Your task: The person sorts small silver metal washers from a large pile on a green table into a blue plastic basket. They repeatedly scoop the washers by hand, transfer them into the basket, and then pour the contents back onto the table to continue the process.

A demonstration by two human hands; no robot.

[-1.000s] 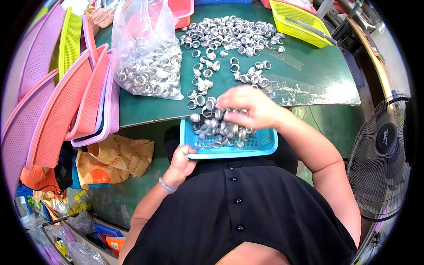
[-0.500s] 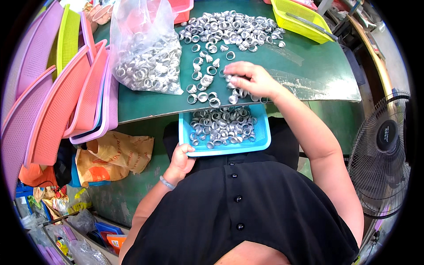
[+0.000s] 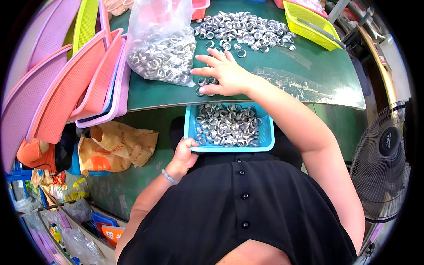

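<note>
My left hand (image 3: pixel 186 154) is closed on the near left corner of a light-blue plastic basket (image 3: pixel 235 149), held just below the table's front edge. Silver-coloured metal rings (image 3: pixel 229 126) fill much of the basket. Above the green tabletop my right hand (image 3: pixel 224 74) is open, palm down and fingers spread. A few loose rings (image 3: pixel 202 82) lie beside and partly under its fingers. Farther back, a wide heap of similar rings (image 3: pixel 247 28) is spread over the table. To the left of that hand stands a clear plastic bag (image 3: pixel 163 57) holding many more rings.
Pink, purple and green baskets (image 3: pixel 70 92) are stacked at the left. A yellow-green basket (image 3: pixel 309 28) with a grey bar across it sits at the table's far right. A brown paper bag (image 3: pixel 126 148) lies below the table, and a black fan (image 3: pixel 386 145) stands at right.
My right hand has moved left and spread its fingers. Rings that lay near the table's front edge are gone from there, and the basket looks fuller. The view has shifted slightly.
</note>
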